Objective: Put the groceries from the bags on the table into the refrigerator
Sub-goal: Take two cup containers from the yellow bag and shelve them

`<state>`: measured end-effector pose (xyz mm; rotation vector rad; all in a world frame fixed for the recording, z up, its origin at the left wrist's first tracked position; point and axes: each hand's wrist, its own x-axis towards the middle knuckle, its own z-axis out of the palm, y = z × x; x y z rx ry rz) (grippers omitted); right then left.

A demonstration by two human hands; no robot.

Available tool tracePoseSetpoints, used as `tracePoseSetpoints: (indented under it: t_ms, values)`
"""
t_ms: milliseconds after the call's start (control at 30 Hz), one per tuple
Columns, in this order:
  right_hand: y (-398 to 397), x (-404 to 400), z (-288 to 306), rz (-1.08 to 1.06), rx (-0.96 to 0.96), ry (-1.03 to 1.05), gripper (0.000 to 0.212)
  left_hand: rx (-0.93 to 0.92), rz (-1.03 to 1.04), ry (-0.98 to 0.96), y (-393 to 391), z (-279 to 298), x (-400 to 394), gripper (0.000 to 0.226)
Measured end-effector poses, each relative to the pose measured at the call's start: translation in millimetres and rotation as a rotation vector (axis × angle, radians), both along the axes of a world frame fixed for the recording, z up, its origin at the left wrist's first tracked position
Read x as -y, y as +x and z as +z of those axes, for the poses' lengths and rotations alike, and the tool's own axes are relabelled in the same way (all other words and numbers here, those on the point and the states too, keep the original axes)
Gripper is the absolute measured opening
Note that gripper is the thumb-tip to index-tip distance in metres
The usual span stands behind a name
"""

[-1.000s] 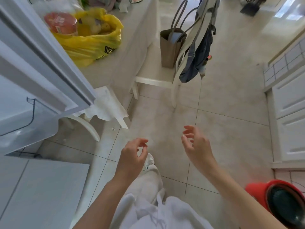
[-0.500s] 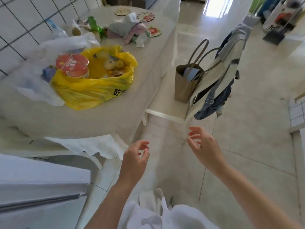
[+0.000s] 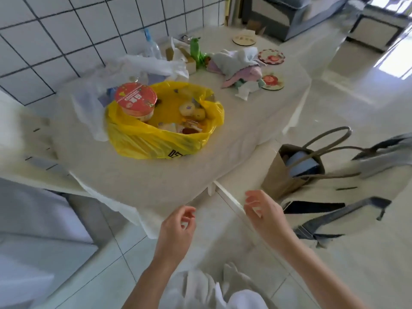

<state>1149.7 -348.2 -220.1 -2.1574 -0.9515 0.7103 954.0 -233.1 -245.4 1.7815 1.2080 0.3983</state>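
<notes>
I see both of my hands held out low in front of me, near the table's front edge and touching nothing. My left hand (image 3: 178, 228) hangs with its fingers loosely curled and empty; my right hand (image 3: 265, 210) is the same, fingers relaxed and slightly bent, holding nothing. The table (image 3: 156, 181) has a pale cloth over it and stands against a white tiled wall (image 3: 55, 41). On it, toward the middle, sits a yellow plastic bag (image 3: 156, 141) with its mouth wide open. A tub with a red lid (image 3: 136, 99) stands upright inside the bag at its left side, and several small round yellowish items (image 3: 192, 111) lie at its right side; I cannot tell what they are. Just behind and to the left of the yellow bag lies a clear plastic bag (image 3: 124, 70), crumpled, touching it. Farther back stand a clear bottle (image 3: 152, 49) and a green bottle (image 3: 196, 52), with a heap of pastel cloths (image 3: 240, 65) beside them. To the right of the table, a brown paper bag (image 3: 287, 172) with long handles sits on a chair seat.
</notes>
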Motion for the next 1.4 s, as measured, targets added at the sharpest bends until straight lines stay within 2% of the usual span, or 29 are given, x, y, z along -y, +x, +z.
tracePoseSetpoints:
  t_ms: [300, 700, 833, 1000, 1200, 1400]
  values:
    - [54.7, -104.5, -1.0, 0.243, 0.047, 0.034, 0.023, -0.080, 0.124, -0.021, 30.0, -2.2, -48.5, 0.019]
    - [66.9, -278.5, 5.9, 0.379, 0.065, 0.053, 0.022, -0.062, 0.197, 0.060, 51.2, 0.1, -221.7, 0.020]
    - [65.2, -321.9, 5.7, 0.419, 0.085, 0.060, 0.021, -0.065, 0.265, 0.122, 55.4, 6.3, -270.1, 0.019]
    - [74.8, -368.8, 3.6, 0.476, 0.115, 0.015, 0.019, -0.027, 0.403, 0.198, 61.7, 12.1, -314.5, 0.029]
    - [87.2, -437.6, 6.4, 0.536, 0.105, -0.041, 0.029, 0.019, 0.612, 0.220, 71.8, 13.9, -351.9, 0.034]
    - [84.0, -508.8, 3.8, 0.587, 0.019, -0.253, 0.055, -0.030, 0.706, 0.144, 80.6, 9.8, -371.3, 0.044]
